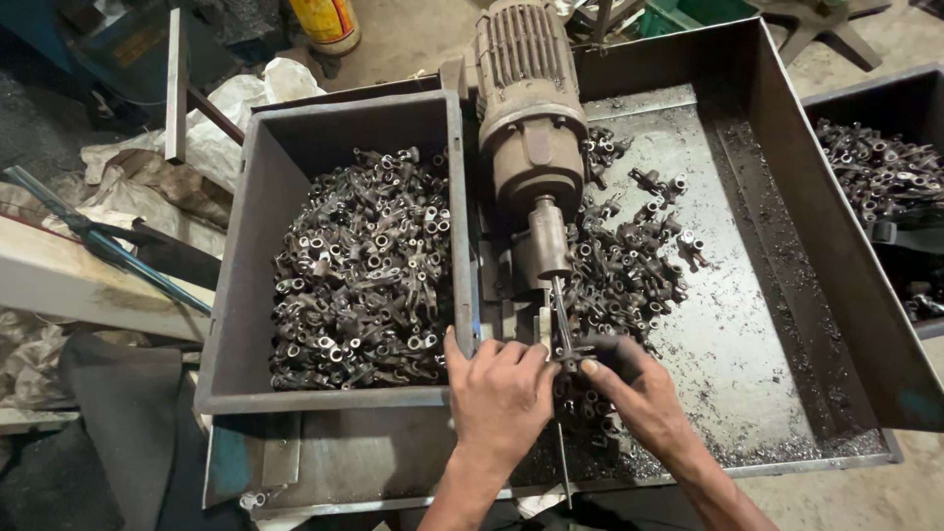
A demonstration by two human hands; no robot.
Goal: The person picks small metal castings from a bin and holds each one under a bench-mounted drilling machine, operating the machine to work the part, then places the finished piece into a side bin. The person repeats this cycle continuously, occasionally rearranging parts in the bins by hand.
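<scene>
Workshop worktop (pixel 747 393) carries an old motor spindle (pixel 549 246). Left hand (pixel 500 393) and right hand (pixel 634 388) pinch one small forged part (pixel 570 356) at its tip; left bin (pixel 246 295) is full, fewer parts (pixel 629 265) lie at right.

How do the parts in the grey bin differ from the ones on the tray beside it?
The bin parts are heaped deep and fill its floor. The tray parts lie thinner, scattered by the motor, with bare metal and shavings around. Both are small dark metal pieces of similar shape.
</scene>
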